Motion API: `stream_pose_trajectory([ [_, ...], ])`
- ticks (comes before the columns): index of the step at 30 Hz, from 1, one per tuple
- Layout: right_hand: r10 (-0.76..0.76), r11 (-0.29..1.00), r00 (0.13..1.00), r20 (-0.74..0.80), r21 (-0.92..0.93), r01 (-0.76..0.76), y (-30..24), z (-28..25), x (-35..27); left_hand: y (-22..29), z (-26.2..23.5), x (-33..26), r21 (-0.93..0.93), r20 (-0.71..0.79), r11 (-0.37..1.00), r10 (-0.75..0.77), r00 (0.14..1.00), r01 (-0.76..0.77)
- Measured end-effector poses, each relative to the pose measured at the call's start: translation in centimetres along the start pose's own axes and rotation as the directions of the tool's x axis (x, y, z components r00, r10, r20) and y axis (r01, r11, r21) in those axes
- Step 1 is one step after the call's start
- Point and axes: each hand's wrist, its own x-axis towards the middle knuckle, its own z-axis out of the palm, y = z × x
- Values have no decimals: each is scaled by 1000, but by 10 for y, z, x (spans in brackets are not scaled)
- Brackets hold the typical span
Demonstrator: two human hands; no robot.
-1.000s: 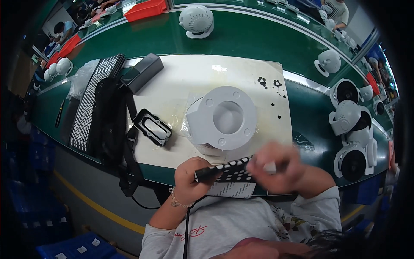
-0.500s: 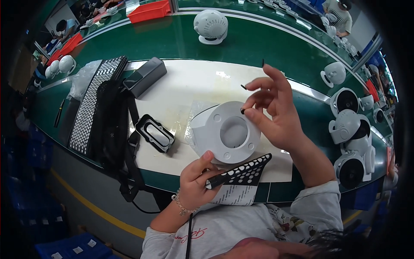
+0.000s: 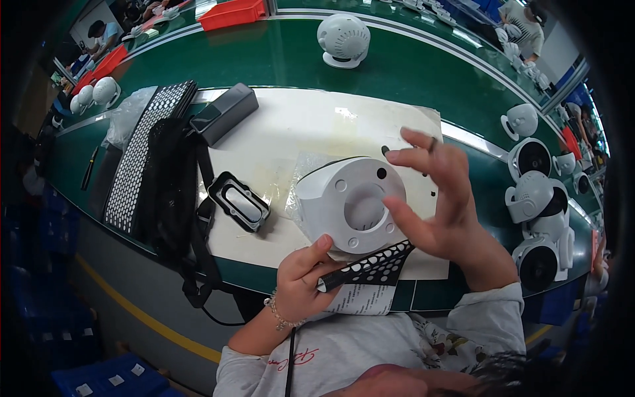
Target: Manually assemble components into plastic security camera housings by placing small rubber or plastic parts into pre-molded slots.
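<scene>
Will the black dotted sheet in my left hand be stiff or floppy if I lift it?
The black dotted sheet is probably floppy, since it appears curled over at your left hand. It's likely light too, because it looks thin.

Bare white board [image 3: 291, 129] opens beyond the right hand's [image 3: 440, 215] fingers; a round white base [image 3: 325, 213] bars passage toward the left hand [image 3: 305, 281].

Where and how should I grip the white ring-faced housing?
Grip the housing, probably by its curved left side, from the left: no hand covers it, while the left hand is at the near edge and the right hand by the right rim.
</scene>
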Motion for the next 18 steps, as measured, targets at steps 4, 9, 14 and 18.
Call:
stream_pose_trajectory([
  [4,91,798,996,16,597,-83,1,24,11,1,2,0,-21,-16,999,-27,1000,27],
  [9,75,781,977,198,598,-181,-6,29,26,1,-2,4,24,27,999,21,999,-22],
  [14,-31,950,995,98,313,-1,-11,23,23,1,-2,3,-8,25,1000,11,1000,-10],
  [18,-128,986,980,155,122,110,-26,10,16,-2,-3,1,-45,35,999,-18,999,19],
])
